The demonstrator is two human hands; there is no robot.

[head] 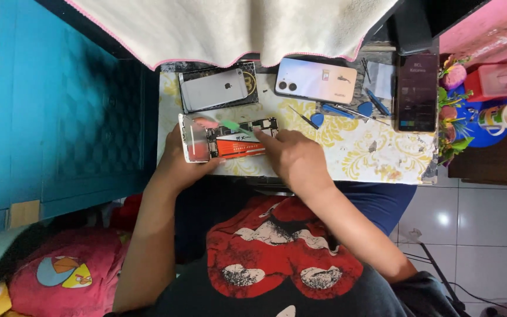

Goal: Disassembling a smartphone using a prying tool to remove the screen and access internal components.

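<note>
Opened phone lies on the table. Left hand wraps its fingers around the phone's end; right hand fingertips press together on its other end.

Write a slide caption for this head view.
Left hand steadies an opened phone while right hand works inside it.

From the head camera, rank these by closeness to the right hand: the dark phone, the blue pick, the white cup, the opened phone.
Measured from the right hand:
1. Opened phone, under its fingers, just left.
2. Blue pick, just beyond the hand.
3. Dark phone, at the table's right edge.
4. White cup, off the table, far right.
</note>
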